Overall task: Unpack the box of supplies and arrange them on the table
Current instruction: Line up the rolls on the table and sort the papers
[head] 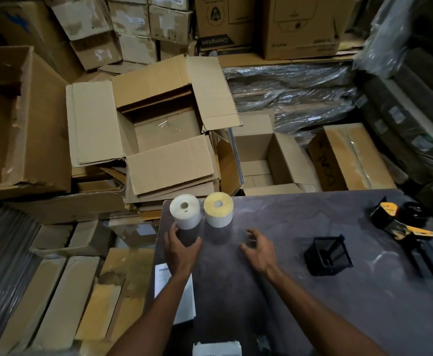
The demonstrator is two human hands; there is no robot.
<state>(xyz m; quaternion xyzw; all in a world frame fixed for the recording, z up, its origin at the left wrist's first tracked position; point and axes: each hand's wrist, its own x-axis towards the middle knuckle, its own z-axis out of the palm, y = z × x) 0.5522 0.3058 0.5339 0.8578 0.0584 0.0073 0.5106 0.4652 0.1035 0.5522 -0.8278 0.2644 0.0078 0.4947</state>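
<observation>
- Open box (159,129), upper middle of the frame, beyond the worktop's (274,291) far left corner: flaps folded out, and only bare cardboard and a scrap of clear film show inside. It looks emptied, though its near wall hides part of the floor.
- White roll (186,211), at the worktop's far left corner, standing on end with its core hole facing up; its long axis is upright.
- Left hand (180,249), just below that roll in the frame: fingers (171,233) spread and loosely curved, their tips at the roll's lower left side, touching or nearly so. I cannot tell which. The thumb stands apart on the right, holding nothing.
- Yellow-topped roll (218,211), right beside the white one, also on end; the two sides are close or touching.
- Right hand (258,249), lower right of the yellow-topped roll and clear of it, fingers spread wide, empty.
- My guess: the left hand is the nearer one for nudging the white roll, which lies straight ahead of its fingers, up the frame.
- Black holder (328,255) and tape dispenser (400,219) sit well off to the right.
</observation>
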